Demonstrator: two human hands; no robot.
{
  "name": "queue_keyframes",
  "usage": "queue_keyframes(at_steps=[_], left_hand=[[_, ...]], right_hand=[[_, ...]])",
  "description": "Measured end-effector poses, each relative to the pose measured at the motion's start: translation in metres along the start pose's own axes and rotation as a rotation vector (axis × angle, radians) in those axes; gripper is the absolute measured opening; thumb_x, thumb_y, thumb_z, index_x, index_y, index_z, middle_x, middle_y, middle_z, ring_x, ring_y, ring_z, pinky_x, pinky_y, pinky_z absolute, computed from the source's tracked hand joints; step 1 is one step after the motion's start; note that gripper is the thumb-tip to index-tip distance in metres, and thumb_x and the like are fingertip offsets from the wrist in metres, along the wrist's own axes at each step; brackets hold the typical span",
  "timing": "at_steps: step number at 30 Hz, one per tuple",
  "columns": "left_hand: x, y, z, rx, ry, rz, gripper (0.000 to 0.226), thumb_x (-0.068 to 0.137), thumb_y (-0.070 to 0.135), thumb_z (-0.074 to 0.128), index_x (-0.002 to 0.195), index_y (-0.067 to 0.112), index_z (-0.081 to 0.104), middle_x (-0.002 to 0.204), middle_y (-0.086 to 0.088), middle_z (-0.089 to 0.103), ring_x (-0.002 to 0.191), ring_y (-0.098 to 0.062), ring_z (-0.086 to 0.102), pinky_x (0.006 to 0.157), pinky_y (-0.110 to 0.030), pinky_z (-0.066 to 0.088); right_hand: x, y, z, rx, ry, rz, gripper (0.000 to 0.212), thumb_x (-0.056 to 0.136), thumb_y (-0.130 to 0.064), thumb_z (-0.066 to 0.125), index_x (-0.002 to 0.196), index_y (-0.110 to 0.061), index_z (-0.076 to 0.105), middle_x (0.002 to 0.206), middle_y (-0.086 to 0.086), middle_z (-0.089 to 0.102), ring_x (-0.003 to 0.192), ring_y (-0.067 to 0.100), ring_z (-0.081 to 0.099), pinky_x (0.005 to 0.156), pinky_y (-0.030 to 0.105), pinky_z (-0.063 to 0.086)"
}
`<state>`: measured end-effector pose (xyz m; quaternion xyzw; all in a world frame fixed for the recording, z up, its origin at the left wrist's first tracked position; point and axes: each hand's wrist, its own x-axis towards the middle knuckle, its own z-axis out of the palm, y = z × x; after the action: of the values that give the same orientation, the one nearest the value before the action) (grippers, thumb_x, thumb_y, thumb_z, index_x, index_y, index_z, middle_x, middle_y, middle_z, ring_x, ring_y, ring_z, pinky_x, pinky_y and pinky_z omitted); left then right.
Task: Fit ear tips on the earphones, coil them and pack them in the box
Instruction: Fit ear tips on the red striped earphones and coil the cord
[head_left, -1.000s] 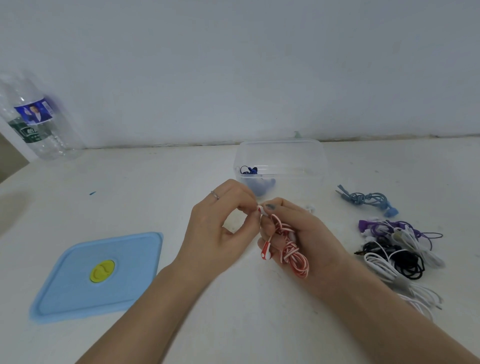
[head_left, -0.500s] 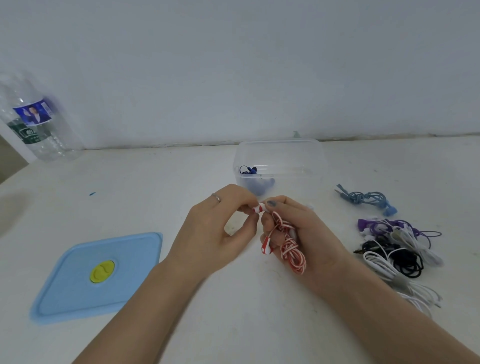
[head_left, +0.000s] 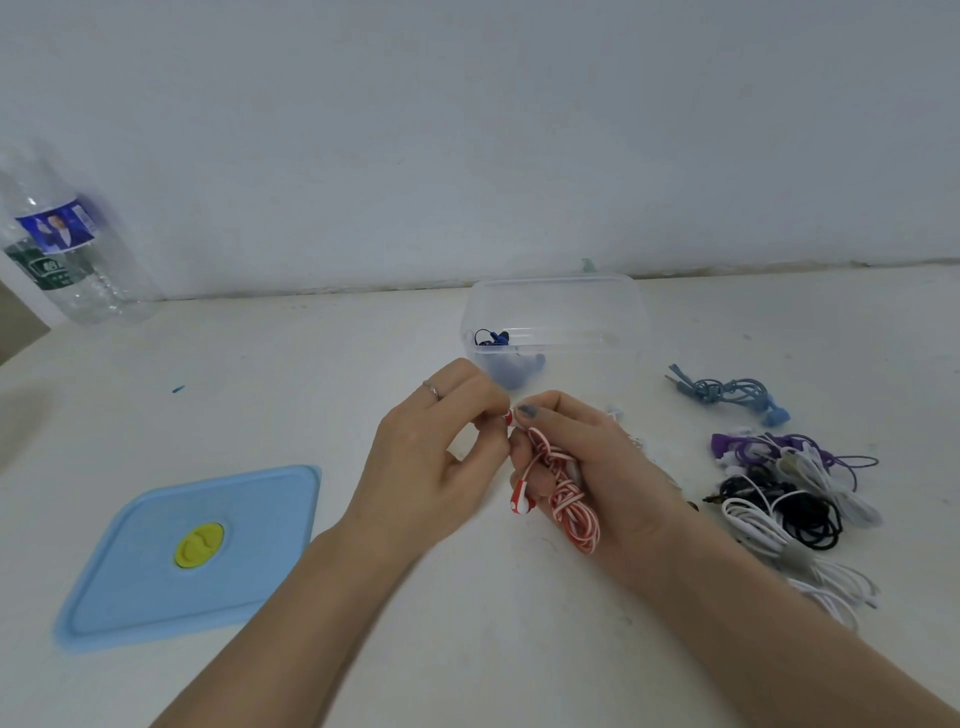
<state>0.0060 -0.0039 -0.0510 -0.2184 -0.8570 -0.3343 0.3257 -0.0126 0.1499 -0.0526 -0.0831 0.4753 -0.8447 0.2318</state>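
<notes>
The red-and-white earphones (head_left: 563, 499) hang bundled in the right hand's (head_left: 608, 467) clasp, one earbud (head_left: 510, 415) pointing left into the left hand's (head_left: 436, 457) pinching fingertips, just before the box (head_left: 556, 322).

Both forearms are bare, no sleeves; the left hand (head_left: 426, 457) wears a thin silver ring (head_left: 431, 389) (plain band), the right hand (head_left: 602, 467) teal nail polish (head_left: 527, 411).

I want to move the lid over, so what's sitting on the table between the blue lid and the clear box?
Only the left hand hovers there in the head view; the table between blue lid and clear box looks bare.
</notes>
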Motion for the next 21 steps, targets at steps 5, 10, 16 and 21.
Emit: queue_keyframes(at_steps=[5,10,16,21], left_hand=[[0.000,0.002,-0.003,-0.008,-0.052,-0.048,0.014,0.099,0.015,0.050,0.091,0.022,0.059,0.084,0.012,0.056,0.080,-0.009,0.057,0.071,-0.023,0.045],[-0.002,0.002,-0.012,-0.089,-0.156,-0.142,0.018,0.099,0.026,0.044,0.108,0.029,0.059,0.098,0.015,0.066,0.093,-0.009,0.067,0.083,-0.028,0.050],[-0.002,-0.005,-0.006,0.026,-0.133,-0.006,0.009,0.089,0.007,0.063,0.096,0.012,0.065,0.093,0.007,0.065,0.087,-0.008,0.064,0.077,-0.033,0.051],[-0.001,-0.006,-0.008,0.023,-0.110,0.062,0.010,0.085,-0.006,0.071,0.084,0.003,0.066,0.091,-0.001,0.065,0.084,-0.018,0.063,0.073,-0.034,0.051]], right_hand=[[0.000,-0.001,-0.001,-0.005,0.029,0.017,0.010,0.090,-0.012,0.057,0.081,-0.008,0.060,0.062,0.009,0.059,0.053,0.025,0.040,0.050,0.032,0.043],[0.001,-0.003,-0.002,0.042,0.059,0.019,0.007,0.089,-0.014,0.058,0.086,-0.008,0.059,0.062,0.007,0.060,0.046,0.017,0.041,0.053,0.031,0.039],[0.001,-0.003,-0.002,0.039,0.047,0.025,0.013,0.091,-0.013,0.058,0.080,-0.008,0.058,0.059,0.005,0.057,0.046,0.018,0.040,0.049,0.030,0.043],[0.001,-0.003,-0.001,0.027,0.075,0.044,0.018,0.096,-0.010,0.055,0.079,-0.008,0.060,0.057,0.005,0.056,0.055,0.023,0.043,0.050,0.030,0.041]])
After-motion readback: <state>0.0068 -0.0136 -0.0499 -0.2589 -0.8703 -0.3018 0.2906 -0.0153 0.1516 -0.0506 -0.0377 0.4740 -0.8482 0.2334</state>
